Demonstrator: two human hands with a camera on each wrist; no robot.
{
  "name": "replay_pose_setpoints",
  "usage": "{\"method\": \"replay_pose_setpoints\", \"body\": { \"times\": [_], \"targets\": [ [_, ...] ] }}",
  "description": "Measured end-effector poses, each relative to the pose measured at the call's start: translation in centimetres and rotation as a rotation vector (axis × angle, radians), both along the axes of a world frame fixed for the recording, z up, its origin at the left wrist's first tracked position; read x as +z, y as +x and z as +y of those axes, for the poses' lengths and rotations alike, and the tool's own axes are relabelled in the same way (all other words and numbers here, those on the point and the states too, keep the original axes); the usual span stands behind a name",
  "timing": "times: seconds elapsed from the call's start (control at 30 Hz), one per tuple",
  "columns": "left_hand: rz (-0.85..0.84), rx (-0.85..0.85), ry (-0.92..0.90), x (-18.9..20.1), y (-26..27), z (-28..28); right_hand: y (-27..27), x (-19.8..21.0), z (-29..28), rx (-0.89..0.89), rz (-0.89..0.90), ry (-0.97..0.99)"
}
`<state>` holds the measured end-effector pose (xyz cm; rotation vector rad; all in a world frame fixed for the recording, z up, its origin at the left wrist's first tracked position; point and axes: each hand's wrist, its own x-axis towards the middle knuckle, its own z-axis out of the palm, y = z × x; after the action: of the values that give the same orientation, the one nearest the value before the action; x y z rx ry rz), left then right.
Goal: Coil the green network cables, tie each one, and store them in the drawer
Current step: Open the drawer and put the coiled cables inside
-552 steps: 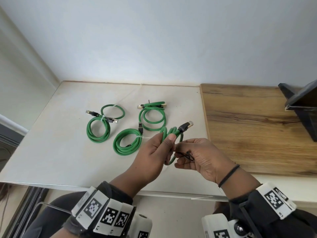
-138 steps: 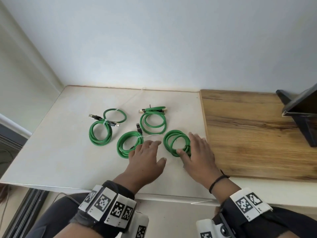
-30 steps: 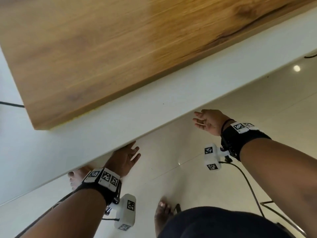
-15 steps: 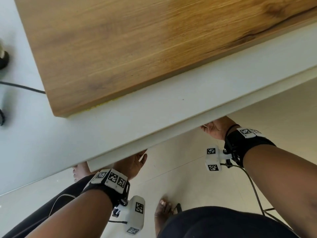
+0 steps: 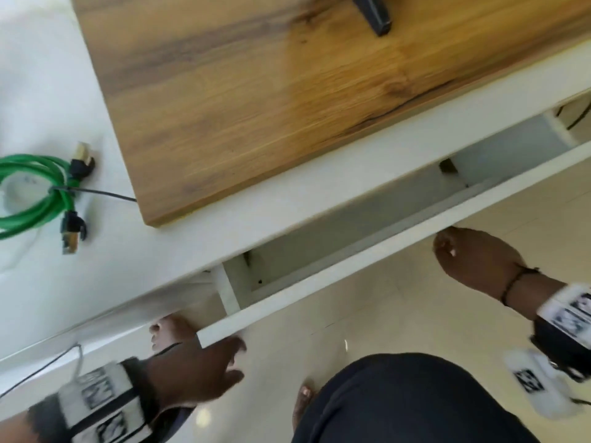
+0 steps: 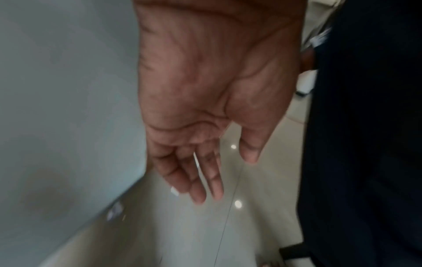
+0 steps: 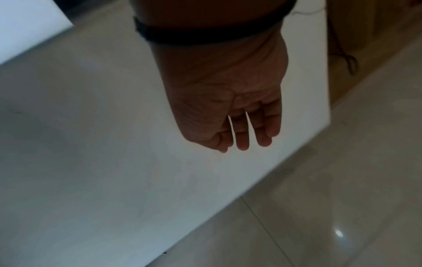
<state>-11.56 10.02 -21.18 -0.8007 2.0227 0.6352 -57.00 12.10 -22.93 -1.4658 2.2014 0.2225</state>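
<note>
One coiled green network cable [image 5: 38,193], bound with a black tie, lies on the white desk top at the left edge of the head view; the other coils are out of view. The white drawer [image 5: 367,266] under the desk stands partly pulled out, and the part of its grey inside [image 5: 351,225] that shows holds nothing. My left hand [image 5: 204,369] is just below the left end of the drawer front, palm open and fingers straight [image 6: 205,189]. My right hand [image 5: 473,260] sits under the drawer front near its right end, fingers relaxed [image 7: 246,137], holding nothing.
A wooden board [image 5: 271,91] covers the desk top above the drawer, with a black stand [image 5: 374,14] on it. Below are pale floor tiles [image 5: 383,314], bare feet [image 5: 169,330] and my dark-clothed leg [image 5: 415,404] close to the drawer front.
The drawer has slid out from under the desk edge, where both hands had reached. The hands now sit lower, at the drawer front. The head view has swung to show one cable.
</note>
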Motion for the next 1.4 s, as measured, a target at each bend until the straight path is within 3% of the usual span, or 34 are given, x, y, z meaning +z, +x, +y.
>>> {"method": "replay_pose_setpoints", "body": {
  "times": [0.07,0.17,0.23,0.33,0.4,0.6,0.7,0.93,1.1,1.4],
  "targets": [
    [0.060,0.026,0.005,4.9,-3.9,0.0,-0.2,4.2,1.6,0.076,0.046,-0.227],
    [0.234,0.194,0.056,11.5,-7.3,0.4,-1.0,8.2,2.7,0.193,0.012,-0.563],
    [0.334,0.231,0.006,13.9,-8.7,0.3,-2.2,9.2,2.2,0.356,0.002,-0.626],
    [0.450,0.171,-0.215,14.7,-10.3,-0.5,-3.1,9.4,0.5,0.386,0.037,-0.585],
    [0.426,0.165,-0.282,13.4,-11.0,-1.3,-3.2,8.9,-0.6,0.352,0.072,-0.536],
    [0.364,0.487,-0.214,11.0,-11.9,-2.7,-3.5,9.9,-1.3,0.273,0.042,-0.189],
    [0.374,0.554,-0.151,11.0,-12.0,-2.4,-4.0,10.9,-1.2,0.297,0.054,-0.082],
    [0.275,0.508,-0.025,10.7,-12.5,-0.2,-3.9,12.6,0.6,0.347,0.073,0.138],
    [0.201,0.258,-0.063,10.8,-13.4,2.3,-4.4,12.6,4.0,0.310,-0.110,0.309],
    [0.193,0.176,-0.048,10.2,-13.8,5.2,-5.5,12.0,7.4,0.313,-0.103,0.305]
  ]
}}
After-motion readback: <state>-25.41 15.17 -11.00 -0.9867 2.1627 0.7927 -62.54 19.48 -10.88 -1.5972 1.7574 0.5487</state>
